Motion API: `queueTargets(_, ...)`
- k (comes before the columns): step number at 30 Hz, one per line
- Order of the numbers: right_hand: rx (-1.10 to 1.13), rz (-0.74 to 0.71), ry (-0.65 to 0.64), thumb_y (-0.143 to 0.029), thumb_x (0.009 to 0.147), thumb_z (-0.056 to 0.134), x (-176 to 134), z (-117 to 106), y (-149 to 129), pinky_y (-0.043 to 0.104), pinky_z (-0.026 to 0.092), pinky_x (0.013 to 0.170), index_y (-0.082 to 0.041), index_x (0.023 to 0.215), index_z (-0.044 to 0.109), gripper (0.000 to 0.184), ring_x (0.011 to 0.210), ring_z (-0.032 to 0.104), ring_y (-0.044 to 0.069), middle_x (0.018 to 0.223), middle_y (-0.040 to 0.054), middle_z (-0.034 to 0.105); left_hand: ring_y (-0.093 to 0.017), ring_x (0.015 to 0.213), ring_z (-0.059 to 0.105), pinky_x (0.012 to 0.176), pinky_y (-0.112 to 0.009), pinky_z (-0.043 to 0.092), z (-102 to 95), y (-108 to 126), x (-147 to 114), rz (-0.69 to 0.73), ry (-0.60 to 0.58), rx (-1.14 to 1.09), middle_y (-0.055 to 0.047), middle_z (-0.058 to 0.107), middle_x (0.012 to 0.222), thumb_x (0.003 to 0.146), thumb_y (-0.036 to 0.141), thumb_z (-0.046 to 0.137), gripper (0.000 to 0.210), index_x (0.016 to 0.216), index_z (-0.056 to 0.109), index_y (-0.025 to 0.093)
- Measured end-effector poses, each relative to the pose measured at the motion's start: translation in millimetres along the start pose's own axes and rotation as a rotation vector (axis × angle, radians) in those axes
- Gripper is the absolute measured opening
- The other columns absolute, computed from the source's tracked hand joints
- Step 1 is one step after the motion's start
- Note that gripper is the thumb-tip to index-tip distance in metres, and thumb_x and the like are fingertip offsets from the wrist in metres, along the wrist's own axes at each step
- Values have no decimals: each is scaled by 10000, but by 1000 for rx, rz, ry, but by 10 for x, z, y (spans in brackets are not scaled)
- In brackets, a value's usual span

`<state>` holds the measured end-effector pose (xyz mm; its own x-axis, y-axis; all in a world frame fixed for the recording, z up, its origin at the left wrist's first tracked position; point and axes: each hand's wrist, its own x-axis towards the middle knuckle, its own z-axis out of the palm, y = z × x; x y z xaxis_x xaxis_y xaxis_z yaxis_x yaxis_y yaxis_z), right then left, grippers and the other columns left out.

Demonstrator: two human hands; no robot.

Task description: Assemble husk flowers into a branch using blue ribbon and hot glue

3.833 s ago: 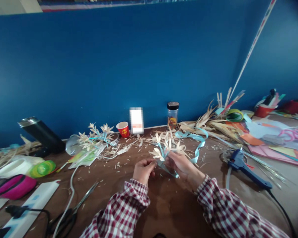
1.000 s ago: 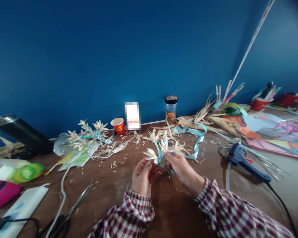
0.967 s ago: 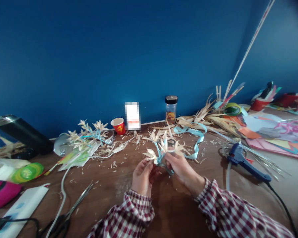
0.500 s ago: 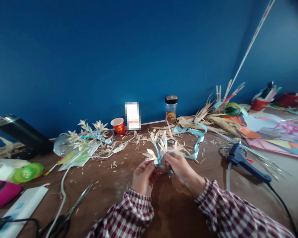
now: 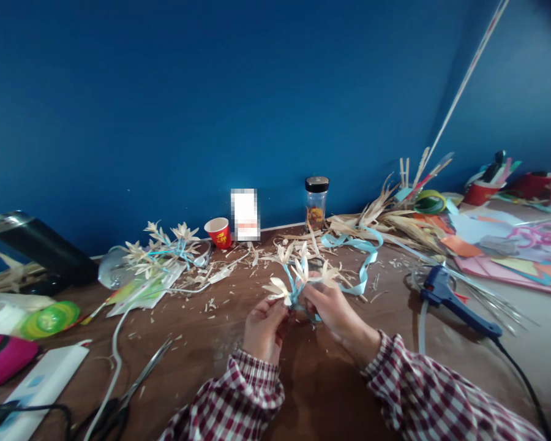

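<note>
Left hand [image 5: 262,327]: pinched on the stems [image 5: 296,294] low down, under the leftmost bloom [image 5: 277,289].
Flower spray [image 5: 300,271]: between both hands, above the bench [image 5: 202,346]; long axis up and away.
Right hand [image 5: 334,311]: thumb and finger closed on its right side, equally near.

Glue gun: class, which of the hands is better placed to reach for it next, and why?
Likely the right hand: it is nearer the glue gun, which lies on that side; the left hand is farther. Both are at the flowers.
</note>
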<state>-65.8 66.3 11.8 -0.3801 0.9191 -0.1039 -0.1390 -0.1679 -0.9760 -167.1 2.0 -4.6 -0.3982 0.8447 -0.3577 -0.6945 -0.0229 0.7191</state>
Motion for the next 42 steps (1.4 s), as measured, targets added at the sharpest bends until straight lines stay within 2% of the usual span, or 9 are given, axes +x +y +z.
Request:
queueTargets(11, 14, -17, 28, -413, 687, 608, 13, 8, 36, 207, 271, 399, -196, 558, 465, 290, 408, 330, 70, 424, -69, 396, -85, 467, 570, 481, -189, 487, -4, -17, 11, 61, 48, 79, 18, 633, 528, 441, 255, 848, 371, 700, 621, 118)
queueTargets(17, 60, -2, 23, -408, 677, 629, 16, 11, 54, 201, 265, 396, -194, 636, 483, 263, 408, 324, 66, 433, -85, 386, -92, 462, 564, 464, -189, 443, -12, -44, 29, 111, 9, 83, -1, 648, 535, 487, 214, 824, 344, 734, 608, 112)
queueTargets(22, 54, -9, 12, -417, 685, 628, 17, 9, 63, 198, 263, 393, -194, 701, 492, 262, 413, 329, 67, 455, -89, 390, -120, 503, 590, 534, -239, 467, -69, -90, 88, 172, 10, 130, -6, 662, 574, 488, 237, 821, 387, 772, 585, 125)
queueTargets(28, 21, -23, 45, -439, 679, 612, 20, 9, 53, 212, 262, 394, -202, 621, 477, 279, 399, 326, 73, 422, -81, 378, -142, 622, 644, 621, -241, 486, -33, -58, 27, 203, 25, 141, -24, 702, 659, 496, 204, 818, 410, 812, 564, 146)
queueTargets(32, 4, 0, 98, -445, 667, 612, 23, -9, 45, 212, 249, 391, -202, 562, 462, 304, 389, 322, 68, 412, -71, 397, -145, 624, 653, 628, -251, 507, 22, -5, -36, 126, 18, 88, -37, 715, 706, 524, 199, 805, 367, 814, 587, 146)
queueTargets(36, 18, -2, 83, -421, 674, 608, 26, -10, 42, 204, 240, 390, -194, 563, 469, 288, 399, 322, 64, 425, -71, 404, -124, 571, 635, 566, -230, 513, 22, 15, -29, 8, 20, 43, -20, 702, 673, 524, 185, 803, 335, 788, 601, 141)
queueTargets(42, 44, -18, 38, -397, 674, 620, 20, 9, 45, 199, 228, 395, -190, 626, 476, 256, 396, 303, 59, 426, -94, 375, -117, 568, 627, 568, -235, 518, 4, -13, -3, 22, 53, 66, 3, 681, 637, 522, 157, 795, 314, 761, 591, 153)
